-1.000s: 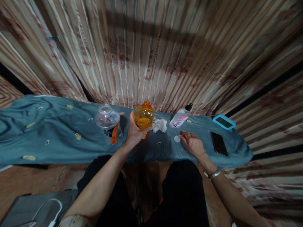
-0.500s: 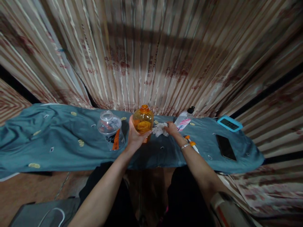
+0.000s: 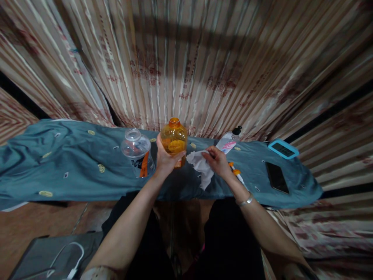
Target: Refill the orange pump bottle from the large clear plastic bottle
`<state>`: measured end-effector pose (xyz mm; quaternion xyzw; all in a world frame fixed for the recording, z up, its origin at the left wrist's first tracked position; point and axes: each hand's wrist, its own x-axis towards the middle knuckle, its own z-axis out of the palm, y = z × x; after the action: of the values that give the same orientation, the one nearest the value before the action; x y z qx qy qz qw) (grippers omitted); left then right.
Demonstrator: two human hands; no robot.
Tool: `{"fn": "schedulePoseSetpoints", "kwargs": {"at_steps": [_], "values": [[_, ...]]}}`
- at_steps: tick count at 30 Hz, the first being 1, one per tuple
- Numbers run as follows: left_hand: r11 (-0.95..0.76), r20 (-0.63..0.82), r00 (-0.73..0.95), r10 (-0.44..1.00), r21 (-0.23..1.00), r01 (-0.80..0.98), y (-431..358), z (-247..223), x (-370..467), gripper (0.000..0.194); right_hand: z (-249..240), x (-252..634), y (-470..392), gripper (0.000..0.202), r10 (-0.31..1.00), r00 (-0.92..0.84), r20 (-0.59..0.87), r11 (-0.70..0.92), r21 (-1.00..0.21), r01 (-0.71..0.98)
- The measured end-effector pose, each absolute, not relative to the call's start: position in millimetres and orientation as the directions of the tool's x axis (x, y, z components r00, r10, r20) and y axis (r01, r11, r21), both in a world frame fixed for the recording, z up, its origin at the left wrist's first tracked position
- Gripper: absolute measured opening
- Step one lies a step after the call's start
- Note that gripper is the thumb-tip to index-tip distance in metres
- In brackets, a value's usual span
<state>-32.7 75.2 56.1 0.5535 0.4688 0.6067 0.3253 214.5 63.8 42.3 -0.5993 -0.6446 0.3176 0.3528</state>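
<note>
My left hand [image 3: 166,157] is wrapped around the left side of an orange see-through bottle [image 3: 175,134], which stands upright and has no cap on its neck. In my right hand [image 3: 218,160] a white tissue [image 3: 202,165] is pinched between thumb and fingers, its loose end hanging down to the right of the bottle. Behind that hand stands a clear bottle with a pink label and black top [image 3: 229,142]. An orange-and-white pump head [image 3: 236,172] lies beside my right wrist, partly hidden by it.
A clear, capless plastic bottle with an orange label [image 3: 136,151] is left of my left hand. On the right lie a black phone [image 3: 277,177] and a blue-framed digital clock [image 3: 283,149]. A teal cloth [image 3: 84,167] covers the narrow table; a striped curtain [image 3: 175,70] hangs behind.
My right hand has lifted the tissue slightly, and it now hangs loose instead of lying bunched. The left hand keeps its hold on the orange bottle. The view has shifted a little.
</note>
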Motion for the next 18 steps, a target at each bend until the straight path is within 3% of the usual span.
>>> {"fn": "schedulePoseSetpoints", "kwargs": {"at_steps": [5,8,13,18], "values": [[-0.325,0.342,-0.204,0.917,0.939,0.113,77,55,-36,0.123,27,211,65,0.041,1.000,0.006,0.028,0.023,-0.912,0.409],[-0.316,0.334,-0.223,0.916,0.942,0.115,77,57,-38,0.123,9,212,68,0.041,0.997,0.068,0.038,0.004,-0.902,0.432],[-0.326,0.342,-0.211,0.916,0.939,0.106,79,56,-38,0.123,-16,213,52,0.042,0.988,0.085,0.128,0.051,-0.795,0.604],[-0.363,0.374,-0.187,0.908,0.927,0.092,80,53,-34,0.126,-27,196,31,0.047,0.963,-0.108,0.248,0.250,-0.659,0.710]]}}
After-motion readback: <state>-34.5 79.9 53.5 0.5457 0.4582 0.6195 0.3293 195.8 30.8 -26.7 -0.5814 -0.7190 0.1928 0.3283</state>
